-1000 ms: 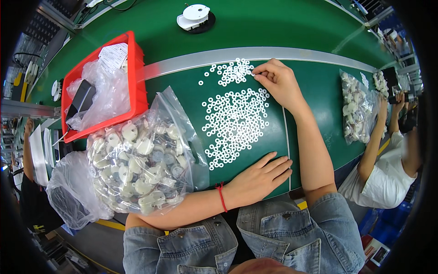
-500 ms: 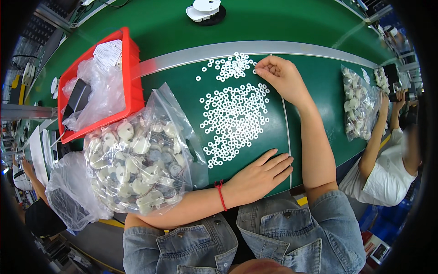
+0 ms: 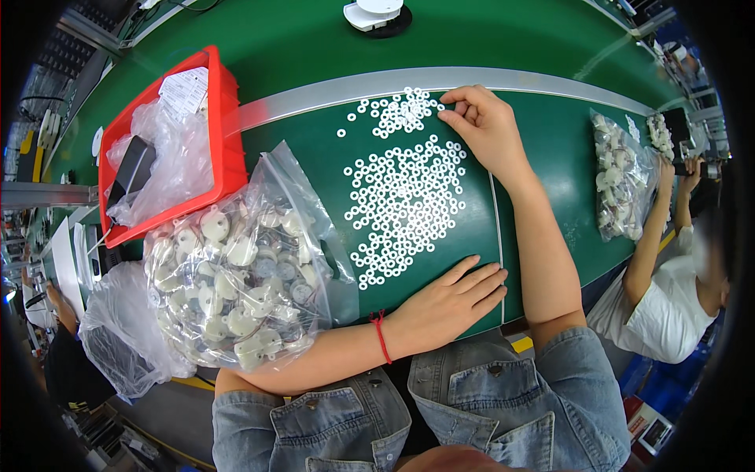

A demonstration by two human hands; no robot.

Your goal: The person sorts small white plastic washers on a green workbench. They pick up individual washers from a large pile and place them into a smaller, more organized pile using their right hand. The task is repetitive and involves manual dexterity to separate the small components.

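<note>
Small white ring washers lie on the green table in two groups: a large heap [image 3: 405, 197] and a smaller cluster [image 3: 405, 112] beyond it. At the right edge of the small cluster is my right hand [image 3: 489, 132], its fingers curled. A single white ring washer [image 3: 441, 106] shows between its thumb and index fingertips. My left hand [image 3: 450, 305] rests flat near the table's front edge, palm down with fingers stretched out, holding nothing. Beside my left forearm lies a clear plastic bag [image 3: 236, 275] full of whitish round parts with wires.
A red bin [image 3: 226, 130] with crumpled plastic and a dark object stands at the left. Beyond the metal rail [image 3: 314, 100], a white round device [image 3: 373, 12] sits on the green belt. On the right lie another bag of parts [image 3: 617, 177] and a co-worker's arms [image 3: 653, 228].
The white device on the far belt has moved right. My right hand has shifted slightly away from me, its index and thumb now around a washer. My left hand has stayed put.
</note>
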